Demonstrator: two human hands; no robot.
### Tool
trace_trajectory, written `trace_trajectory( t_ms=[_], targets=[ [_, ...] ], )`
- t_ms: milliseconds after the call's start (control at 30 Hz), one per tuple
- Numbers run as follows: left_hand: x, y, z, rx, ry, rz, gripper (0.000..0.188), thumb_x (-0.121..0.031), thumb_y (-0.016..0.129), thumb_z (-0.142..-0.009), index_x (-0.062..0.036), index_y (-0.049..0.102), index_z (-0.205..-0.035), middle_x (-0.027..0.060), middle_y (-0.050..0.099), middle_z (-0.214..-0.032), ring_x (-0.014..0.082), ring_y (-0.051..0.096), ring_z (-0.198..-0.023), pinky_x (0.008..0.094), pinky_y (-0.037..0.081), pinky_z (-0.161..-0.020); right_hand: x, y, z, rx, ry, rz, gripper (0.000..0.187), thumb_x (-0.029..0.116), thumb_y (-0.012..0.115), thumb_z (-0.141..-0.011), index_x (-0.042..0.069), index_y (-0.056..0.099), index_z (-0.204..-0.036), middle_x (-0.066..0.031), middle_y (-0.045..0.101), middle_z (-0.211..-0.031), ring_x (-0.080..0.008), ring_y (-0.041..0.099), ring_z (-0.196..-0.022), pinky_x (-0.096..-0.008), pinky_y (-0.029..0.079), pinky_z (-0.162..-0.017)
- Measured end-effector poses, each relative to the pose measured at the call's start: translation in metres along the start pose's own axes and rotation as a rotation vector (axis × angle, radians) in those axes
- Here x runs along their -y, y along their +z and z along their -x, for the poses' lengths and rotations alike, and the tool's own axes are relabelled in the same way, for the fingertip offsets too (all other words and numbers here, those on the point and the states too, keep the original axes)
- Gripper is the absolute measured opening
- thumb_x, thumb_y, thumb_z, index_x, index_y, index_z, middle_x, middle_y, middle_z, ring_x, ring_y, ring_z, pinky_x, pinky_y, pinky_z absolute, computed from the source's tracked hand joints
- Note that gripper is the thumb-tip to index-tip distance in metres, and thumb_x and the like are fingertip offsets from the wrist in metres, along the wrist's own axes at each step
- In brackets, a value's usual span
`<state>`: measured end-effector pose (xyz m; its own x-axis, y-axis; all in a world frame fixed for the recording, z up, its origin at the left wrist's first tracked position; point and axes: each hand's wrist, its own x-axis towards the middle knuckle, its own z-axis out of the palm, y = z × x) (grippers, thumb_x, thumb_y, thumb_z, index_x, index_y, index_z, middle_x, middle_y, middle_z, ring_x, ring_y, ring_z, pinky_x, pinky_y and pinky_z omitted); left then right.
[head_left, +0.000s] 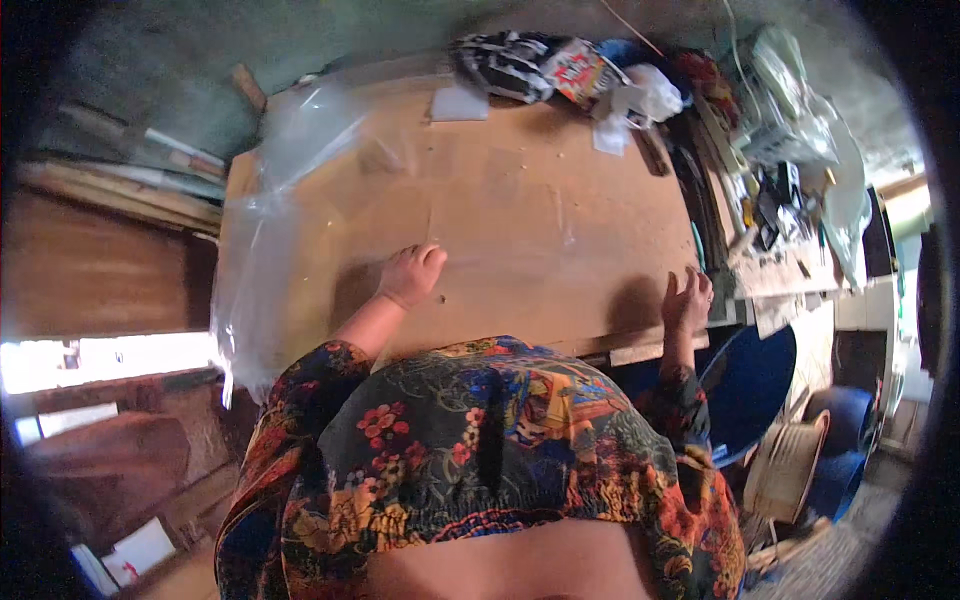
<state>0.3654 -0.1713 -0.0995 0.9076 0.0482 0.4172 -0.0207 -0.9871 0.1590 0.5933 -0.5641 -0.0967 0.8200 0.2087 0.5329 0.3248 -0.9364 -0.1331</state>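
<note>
My left hand [412, 274] is above the near left part of a brown board-topped table [520, 215], its fingers curled closed. Whatever they hold, if anything, is hidden. At the table's near right edge my right hand [688, 298] has its fingers apart, with nothing seen in it. Clear plastic sheeting [262, 250] hangs over the table's left side. A small whitish square sheet [460, 104] lies near the far edge.
Black-and-white printed bags [505, 66] and a white plastic bag [655, 95] are heaped at the far right. A side shelf [785, 275] on the right carries small tools and clutter. Below it stands a large blue tub [752, 395]. Wooden planks [120, 195] are stacked at left.
</note>
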Motion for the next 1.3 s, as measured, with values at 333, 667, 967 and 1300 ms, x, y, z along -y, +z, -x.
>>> trace_trajectory(
  t_ms=[333, 667, 967, 1300],
  targets=[
    [-0.028, -0.117, -0.041, 0.344, -0.182, 0.327, 0.020, -0.027, 0.057, -0.076, -0.0090, 0.054, -0.082, 0.0078, 0.058, -0.070, 0.0258, 0.058, -0.062, 0.0377, 0.045, -0.056, 0.212, -0.026, -0.030, 0.948, -0.861, -0.465, 0.026, 0.022, 0.061, -0.069, 0.009, 0.058, -0.091, -0.0122, 0.061, -0.087, -0.0314, 0.057, -0.082, -0.0439, 0.040, -0.082],
    [0.092, -0.238, 0.103, 0.397, -0.600, 0.169, 0.008, -0.007, 0.054, -0.065, -0.0072, 0.056, -0.073, 0.0111, 0.058, -0.072, 0.0299, 0.057, -0.069, 0.0385, 0.045, -0.060, 0.393, -0.042, -0.054, 0.881, -1.322, -0.496, 0.013, 0.011, 0.051, -0.070, 0.008, 0.061, -0.078, -0.0117, 0.061, -0.072, -0.0278, 0.059, -0.066, -0.0391, 0.047, -0.060],
    [0.115, -0.351, 0.187, -0.181, -0.701, -0.890, 0.015, -0.008, 0.052, -0.071, -0.0068, 0.055, -0.086, 0.0083, 0.059, -0.088, 0.0250, 0.059, -0.068, 0.0345, 0.049, -0.056, 0.591, -0.070, -0.035, -0.202, -1.285, -1.064, 0.018, 0.007, 0.052, -0.069, 0.011, 0.058, -0.085, -0.0057, 0.061, -0.093, -0.0218, 0.056, -0.094, -0.0404, 0.039, -0.086],
    [0.100, -0.225, 0.290, -0.070, -1.146, -0.236, 0.020, -0.007, 0.057, -0.065, -0.0077, 0.054, -0.085, 0.0183, 0.037, -0.129, 0.0346, 0.051, -0.102, 0.0396, 0.046, -0.078, 0.583, 0.028, 0.052, 0.331, -1.439, -0.537, 0.022, 0.014, 0.048, -0.077, 0.014, 0.058, -0.096, -0.0020, 0.047, -0.120, -0.0211, 0.034, -0.121, -0.0470, 0.025, -0.099]
  ],
)
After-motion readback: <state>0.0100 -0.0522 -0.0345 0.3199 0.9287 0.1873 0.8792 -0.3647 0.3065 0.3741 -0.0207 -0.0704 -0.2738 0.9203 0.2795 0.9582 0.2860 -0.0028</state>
